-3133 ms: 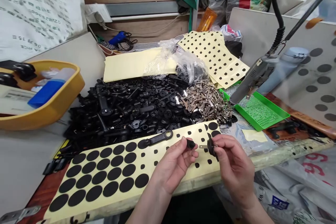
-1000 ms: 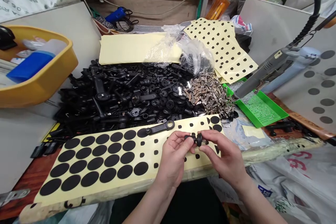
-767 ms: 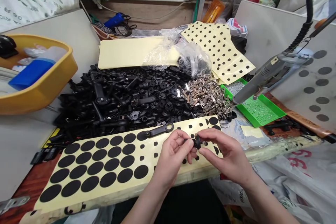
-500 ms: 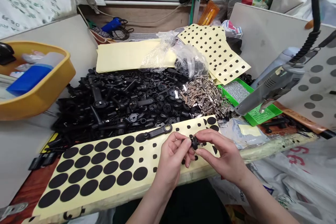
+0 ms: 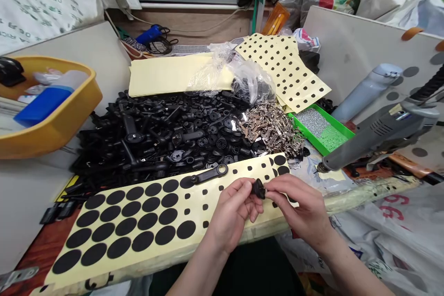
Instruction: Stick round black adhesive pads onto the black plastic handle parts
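My left hand (image 5: 233, 210) grips a small black round plastic part (image 5: 258, 188) between thumb and fingers, above the sticker sheet. From the other side, the thumb and forefinger of my right hand (image 5: 305, 206) pinch a small metal piece (image 5: 265, 188) at the part's edge; most of it is hidden by the fingertips. Beneath both hands lies a pale yellow sheet (image 5: 194, 245) of black round stickers, large at left and small nearer the middle. A black crank-shaped plastic handle (image 5: 210, 174) with a ring end rests on the sheet, left of my hands.
Behind the sheet spread a heap of black plastic parts (image 5: 166, 129) and a pile of metal clips (image 5: 274, 129). A green tray (image 5: 324, 148) holds small silvery pieces. An electric screwdriver (image 5: 374, 134) hangs at right. A yellow bin (image 5: 69, 118) stands at left.
The black part has turned and shows more of its round face. My right fingertips have closed in at its edge. The screwdriver has swung to the right, uncovering more of the tray.
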Motion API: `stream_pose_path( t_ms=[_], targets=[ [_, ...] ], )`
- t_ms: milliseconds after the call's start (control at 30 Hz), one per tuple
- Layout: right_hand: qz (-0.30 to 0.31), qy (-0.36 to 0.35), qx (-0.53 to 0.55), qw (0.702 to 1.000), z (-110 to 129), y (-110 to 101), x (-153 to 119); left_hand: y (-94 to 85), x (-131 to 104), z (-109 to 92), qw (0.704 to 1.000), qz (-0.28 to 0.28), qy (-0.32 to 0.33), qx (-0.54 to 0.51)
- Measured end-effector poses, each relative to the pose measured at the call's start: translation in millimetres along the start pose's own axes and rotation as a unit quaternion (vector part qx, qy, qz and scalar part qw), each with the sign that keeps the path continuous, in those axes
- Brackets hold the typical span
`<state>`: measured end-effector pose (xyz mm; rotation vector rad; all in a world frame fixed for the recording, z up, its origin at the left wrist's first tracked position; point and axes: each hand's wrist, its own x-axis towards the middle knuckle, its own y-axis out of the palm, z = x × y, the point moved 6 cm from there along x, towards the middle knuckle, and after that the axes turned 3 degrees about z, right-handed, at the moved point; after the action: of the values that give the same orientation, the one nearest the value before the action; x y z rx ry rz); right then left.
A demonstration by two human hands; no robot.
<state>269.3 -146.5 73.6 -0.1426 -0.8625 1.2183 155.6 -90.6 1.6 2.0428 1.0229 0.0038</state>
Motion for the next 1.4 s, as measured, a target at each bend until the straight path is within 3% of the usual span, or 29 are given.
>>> stream_pose_path(
  t_ms=[267,567,733,1033,1100,1267,1400],
  targets=[
    [-0.021,-0.006,-0.071,0.997,0,7,-4,0.8,3,3,1.0,0.007,0.008,0.021],
    [0.001,0.034,-0.052,0.998,0,14,-4,-5.7,6,10,1.0,0.022,0.015,0.011],
    [0.025,0.077,-0.023,0.996,-5,16,-5,-8.7,5,12,0.999,0.018,0.033,0.016],
    [-0.002,0.22,0.12,0.968,-22,25,-13,-11.5,6,15,0.996,-0.018,0.058,0.065],
    [-0.011,0.222,0.138,0.965,-25,26,-14,-10.7,5,14,0.996,-0.017,0.061,0.063],
    [-0.02,0.204,0.139,0.969,-30,21,-15,-3.5,4,12,0.997,0.051,0.047,0.022],
    [0.003,0.148,0.096,0.984,-23,19,-15,-6.4,6,11,0.996,0.038,0.065,0.037]
  ],
)
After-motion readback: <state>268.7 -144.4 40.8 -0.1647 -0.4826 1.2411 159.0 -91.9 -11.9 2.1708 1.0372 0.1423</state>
